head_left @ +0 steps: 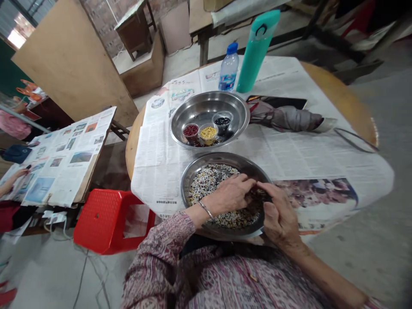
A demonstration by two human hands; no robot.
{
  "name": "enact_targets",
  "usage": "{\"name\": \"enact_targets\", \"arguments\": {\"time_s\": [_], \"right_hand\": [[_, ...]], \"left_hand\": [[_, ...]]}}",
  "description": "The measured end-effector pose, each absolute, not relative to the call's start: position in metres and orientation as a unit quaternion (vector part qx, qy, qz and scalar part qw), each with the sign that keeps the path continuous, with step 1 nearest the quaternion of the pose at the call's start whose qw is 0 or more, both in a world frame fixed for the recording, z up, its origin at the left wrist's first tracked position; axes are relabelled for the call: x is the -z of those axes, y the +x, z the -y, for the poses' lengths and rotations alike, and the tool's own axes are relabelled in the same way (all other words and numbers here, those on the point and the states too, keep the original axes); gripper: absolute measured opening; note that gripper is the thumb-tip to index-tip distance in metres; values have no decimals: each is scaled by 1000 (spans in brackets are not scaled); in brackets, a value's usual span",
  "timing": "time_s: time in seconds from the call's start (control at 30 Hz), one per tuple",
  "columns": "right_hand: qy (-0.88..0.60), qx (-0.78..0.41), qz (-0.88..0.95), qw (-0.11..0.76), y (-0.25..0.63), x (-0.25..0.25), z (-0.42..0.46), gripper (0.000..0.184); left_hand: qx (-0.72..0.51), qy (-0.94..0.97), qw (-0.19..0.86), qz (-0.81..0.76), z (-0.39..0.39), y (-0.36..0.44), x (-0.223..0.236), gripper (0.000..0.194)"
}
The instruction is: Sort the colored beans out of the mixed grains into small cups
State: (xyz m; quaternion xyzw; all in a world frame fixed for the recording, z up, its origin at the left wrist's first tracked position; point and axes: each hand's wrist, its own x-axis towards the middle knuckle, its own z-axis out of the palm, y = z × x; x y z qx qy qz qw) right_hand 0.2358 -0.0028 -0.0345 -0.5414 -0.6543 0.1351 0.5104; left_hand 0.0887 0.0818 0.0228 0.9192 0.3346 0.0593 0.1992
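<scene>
Two hands work over a shallow steel bowl heaped with mixed white, black and yellow grains. My left hand, with a thin bangle at the wrist, reaches into the grains. My right hand rests at the bowl's right rim, its fingertips close to those of my left hand. Any grains in either hand are hidden. Farther off, a larger steel bowl holds small cups of red grains, yellow grains and black grains.
A newspaper covers the round wooden table. On it lie a water bottle, teal flask, grey umbrella, phone and glasses. A red stool stands at left, beside another person's hand on a newspaper-covered board.
</scene>
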Motion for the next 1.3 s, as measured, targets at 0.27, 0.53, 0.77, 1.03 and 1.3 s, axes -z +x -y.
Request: {"name": "enact_targets", "arguments": {"time_s": [0.27,0.53,0.77,1.03,1.3], "right_hand": [[-540,-129,657,511,237,39,3,41],[-462,-15,813,354,251,3,-8,14],[-313,-47,937,150,255,-15,-18,35],[-439,-46,875,199,233,-9,-40,19],[-472,-134,860,142,204,10,-63,23]], "left_hand": [[-77,918,115,-371,-34,20,-45,12],[-243,854,66,-456,2,-12,-26,15],[-331,833,51,-440,6,-13,-11,21],[-357,820,48,-445,6,-10,-5,25],[-298,841,22,-451,6,-9,0,38]]}}
